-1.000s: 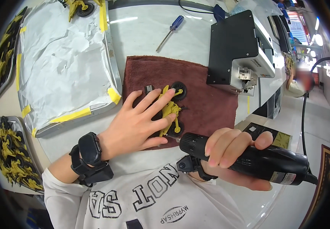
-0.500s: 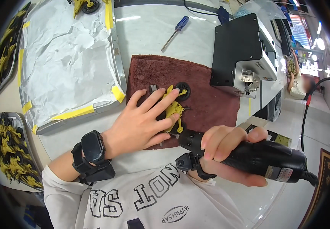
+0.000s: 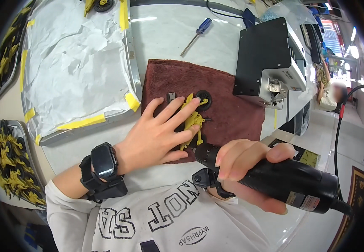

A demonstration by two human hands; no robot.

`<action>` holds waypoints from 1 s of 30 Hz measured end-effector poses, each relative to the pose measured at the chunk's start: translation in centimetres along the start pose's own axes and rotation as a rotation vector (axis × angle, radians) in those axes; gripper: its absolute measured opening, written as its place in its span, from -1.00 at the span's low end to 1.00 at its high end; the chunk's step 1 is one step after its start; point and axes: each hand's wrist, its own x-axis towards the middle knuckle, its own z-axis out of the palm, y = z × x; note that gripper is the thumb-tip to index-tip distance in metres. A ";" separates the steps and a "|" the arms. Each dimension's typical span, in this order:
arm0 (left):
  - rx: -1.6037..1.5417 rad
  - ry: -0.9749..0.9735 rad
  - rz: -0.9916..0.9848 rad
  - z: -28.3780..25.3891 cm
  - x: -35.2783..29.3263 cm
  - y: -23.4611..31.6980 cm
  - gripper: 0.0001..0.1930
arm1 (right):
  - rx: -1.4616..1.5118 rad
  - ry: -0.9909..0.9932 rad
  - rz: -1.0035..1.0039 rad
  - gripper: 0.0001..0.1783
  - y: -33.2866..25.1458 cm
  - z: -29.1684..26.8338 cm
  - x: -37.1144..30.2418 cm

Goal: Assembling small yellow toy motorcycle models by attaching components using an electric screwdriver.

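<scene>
On a dark red cloth (image 3: pixel 240 111) lies a yellow toy motorcycle (image 3: pixel 195 119) with black wheels, partly covered by my left hand (image 3: pixel 150 134). That hand is spread, its fingertips resting on and around the toy. My right hand (image 3: pixel 249 157) is wrapped round a black corded electric screwdriver (image 3: pixel 293 180). The driver's nose points at the toy's near end, beside my left thumb; the bit's contact point is hard to make out. A small metal-topped piece (image 3: pixel 172 96) shows just beyond my left middle finger.
A black box-shaped machine (image 3: pixel 259 59) stands right of the cloth. Beyond the cloth lies a blue-handled screwdriver (image 3: pixel 196 37). At left are a paper-lined tray (image 3: pixel 79 71) and a tray of yellow toys (image 3: pixel 11 164). The driver's cable (image 3: pixel 338 134) hangs at right, near another person (image 3: pixel 330 94).
The electric screwdriver's nose has come slightly closer to the toy motorcycle, so less of its bit shows. My left hand stays spread over the toy. The whole view has shifted a little.
</scene>
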 end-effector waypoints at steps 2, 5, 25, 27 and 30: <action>0.023 0.004 0.004 0.2 -0.1 0.1 -0.45 | -0.011 -0.057 0.032 -0.15 -0.1 0.0 0.2; 0.033 0.022 -0.002 0.6 -0.6 -0.2 -0.49 | -0.053 -0.175 0.082 -0.16 0.1 0.7 0.8; -0.041 0.246 0.153 2.6 -0.5 0.1 -0.46 | -0.210 0.692 -0.233 -0.53 -5.9 -0.2 -0.3; -0.119 0.233 0.144 2.0 -1.0 0.2 -0.44 | -0.624 1.053 -0.455 -0.54 -6.0 -4.0 -0.6; -0.074 0.286 0.100 -0.9 -2.7 1.7 -0.44 | -0.338 0.837 -0.269 -0.56 -5.0 -4.8 0.4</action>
